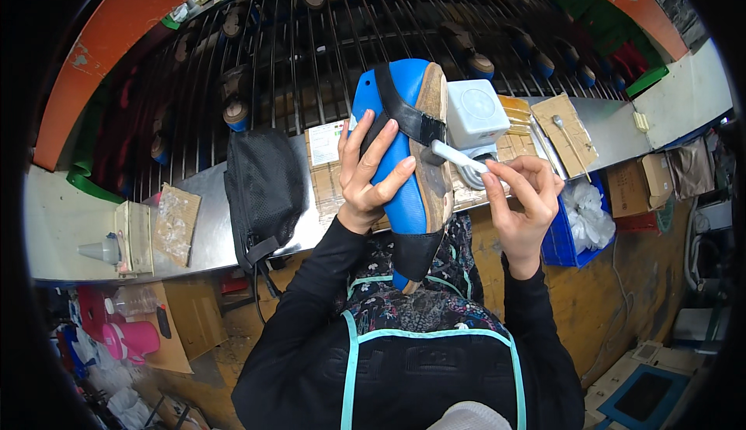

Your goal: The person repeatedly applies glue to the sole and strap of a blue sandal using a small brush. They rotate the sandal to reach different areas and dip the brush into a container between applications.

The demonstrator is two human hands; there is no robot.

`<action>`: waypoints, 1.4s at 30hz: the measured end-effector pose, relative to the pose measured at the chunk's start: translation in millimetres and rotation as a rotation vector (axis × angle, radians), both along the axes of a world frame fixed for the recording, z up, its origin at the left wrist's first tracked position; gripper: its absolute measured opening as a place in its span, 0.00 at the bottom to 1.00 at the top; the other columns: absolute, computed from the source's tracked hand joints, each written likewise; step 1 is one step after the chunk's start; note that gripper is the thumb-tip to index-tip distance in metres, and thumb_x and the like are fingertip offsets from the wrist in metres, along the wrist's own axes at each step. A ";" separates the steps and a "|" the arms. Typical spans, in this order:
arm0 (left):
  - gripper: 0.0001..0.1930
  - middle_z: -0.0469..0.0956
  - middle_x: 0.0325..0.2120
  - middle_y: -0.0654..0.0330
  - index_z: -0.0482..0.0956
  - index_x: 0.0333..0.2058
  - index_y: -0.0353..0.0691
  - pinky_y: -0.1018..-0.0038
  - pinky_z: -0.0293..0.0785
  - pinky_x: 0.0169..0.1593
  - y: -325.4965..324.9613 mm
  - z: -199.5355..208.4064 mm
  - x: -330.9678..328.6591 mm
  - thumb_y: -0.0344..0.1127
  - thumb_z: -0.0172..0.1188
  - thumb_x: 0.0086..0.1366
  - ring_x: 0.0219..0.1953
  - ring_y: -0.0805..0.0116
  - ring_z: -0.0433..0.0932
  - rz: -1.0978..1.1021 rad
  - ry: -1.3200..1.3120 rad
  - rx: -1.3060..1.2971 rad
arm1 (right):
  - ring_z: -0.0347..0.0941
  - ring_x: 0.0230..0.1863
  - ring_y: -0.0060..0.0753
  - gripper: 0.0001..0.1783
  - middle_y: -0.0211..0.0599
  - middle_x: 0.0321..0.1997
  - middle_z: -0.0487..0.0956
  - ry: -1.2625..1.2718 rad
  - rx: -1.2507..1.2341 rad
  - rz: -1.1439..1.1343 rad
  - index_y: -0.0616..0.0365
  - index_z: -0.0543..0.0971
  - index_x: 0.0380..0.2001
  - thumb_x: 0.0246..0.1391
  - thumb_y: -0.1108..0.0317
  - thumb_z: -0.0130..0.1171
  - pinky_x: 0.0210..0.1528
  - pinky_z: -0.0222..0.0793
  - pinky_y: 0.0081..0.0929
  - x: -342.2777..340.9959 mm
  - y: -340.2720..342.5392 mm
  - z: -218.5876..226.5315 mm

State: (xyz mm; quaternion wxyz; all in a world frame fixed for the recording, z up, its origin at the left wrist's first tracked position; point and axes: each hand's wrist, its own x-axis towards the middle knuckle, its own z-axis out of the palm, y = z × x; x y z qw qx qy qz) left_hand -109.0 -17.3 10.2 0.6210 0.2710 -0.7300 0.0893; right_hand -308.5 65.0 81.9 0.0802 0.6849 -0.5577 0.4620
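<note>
My left hand (369,169) is wrapped round a blue shoe last (392,169) that wears a sandal upper with black straps (400,103). The last is tilted on its side, so the tan edge and underside of the sole (433,177) face right. Between thumb and fingers, my right hand (522,201) pinches a small white-handled brush (458,156). Its head meets the sole edge just below the black strap; the bristles are hard to make out. Behind the brush stand a white square plastic container (477,111) and a partly hidden round pot (472,175).
A rack of metal bars (311,64) carrying several shoes on lasts lies beyond the metal bench (206,224). On the bench are a black mesh bag (264,193) and a cardboard piece with a small dauber (567,131). A blue crate (571,255) of white plastic stands at right.
</note>
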 end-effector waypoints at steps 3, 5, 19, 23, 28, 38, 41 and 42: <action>0.25 0.76 0.52 0.60 0.74 0.45 0.65 0.48 0.58 0.64 1.6 1.0 3.3 0.36 0.70 0.48 0.57 0.46 0.71 0.016 -0.040 -0.002 | 0.67 0.30 0.21 0.13 0.25 0.31 0.76 0.141 -0.138 -0.072 0.50 0.86 0.34 0.40 0.68 0.72 0.41 0.46 0.28 4.0 -0.7 1.2; 0.25 0.76 0.52 0.60 0.74 0.45 0.65 0.48 0.58 0.64 1.6 1.6 4.8 0.36 0.70 0.48 0.57 0.47 0.71 0.023 -0.058 -0.008 | 0.67 0.30 0.21 0.14 0.25 0.32 0.76 0.177 -0.182 -0.096 0.48 0.85 0.35 0.39 0.68 0.73 0.41 0.46 0.29 6.0 -0.5 1.5; 0.22 0.76 0.53 0.59 0.75 0.44 0.64 0.45 0.57 0.63 -4.8 6.0 13.4 0.35 0.69 0.49 0.58 0.45 0.70 -0.029 -0.090 -0.023 | 0.67 0.30 0.22 0.14 0.25 0.31 0.75 0.125 -0.156 -0.012 0.47 0.85 0.34 0.38 0.67 0.73 0.41 0.47 0.29 1.0 -8.9 7.6; 0.23 0.76 0.53 0.58 0.75 0.45 0.63 0.44 0.58 0.62 -8.3 7.7 12.4 0.35 0.69 0.49 0.58 0.44 0.70 -0.052 -0.055 -0.034 | 0.66 0.27 0.22 0.10 0.24 0.29 0.74 0.055 0.035 0.112 0.49 0.86 0.31 0.40 0.65 0.71 0.40 0.47 0.28 -10.3 -10.0 15.8; 0.22 0.76 0.53 0.57 0.75 0.44 0.63 0.44 0.58 0.62 -12.8 11.3 11.2 0.36 0.69 0.49 0.58 0.44 0.70 -0.053 -0.038 -0.056 | 0.62 0.24 0.20 0.10 0.24 0.28 0.73 -0.077 0.220 0.255 0.51 0.86 0.29 0.42 0.63 0.71 0.38 0.49 0.25 -22.0 -15.8 19.0; 0.18 0.74 0.54 0.54 0.76 0.44 0.59 0.45 0.57 0.62 -18.8 15.1 10.1 0.35 0.65 0.54 0.60 0.43 0.68 -0.016 -0.011 -0.075 | 0.68 0.31 0.20 0.09 0.30 0.30 0.73 -0.238 0.332 0.468 0.59 0.85 0.31 0.45 0.70 0.69 0.26 0.61 0.16 -32.5 -11.9 7.7; 0.17 0.74 0.55 0.53 0.76 0.44 0.57 0.45 0.55 0.63 -18.4 14.9 5.3 0.34 0.64 0.55 0.60 0.43 0.67 0.006 0.020 -0.073 | 0.68 0.30 0.19 0.09 0.30 0.31 0.73 -0.304 0.341 0.450 0.59 0.85 0.32 0.45 0.71 0.69 0.26 0.61 0.15 -30.2 -3.4 3.1; 0.17 0.73 0.55 0.52 0.76 0.44 0.57 0.45 0.55 0.64 -17.8 14.5 3.4 0.34 0.64 0.55 0.60 0.44 0.67 0.017 0.031 -0.068 | 0.68 0.30 0.19 0.09 0.30 0.32 0.73 -0.324 0.328 0.446 0.59 0.85 0.32 0.44 0.71 0.69 0.26 0.61 0.15 -28.5 -0.9 1.1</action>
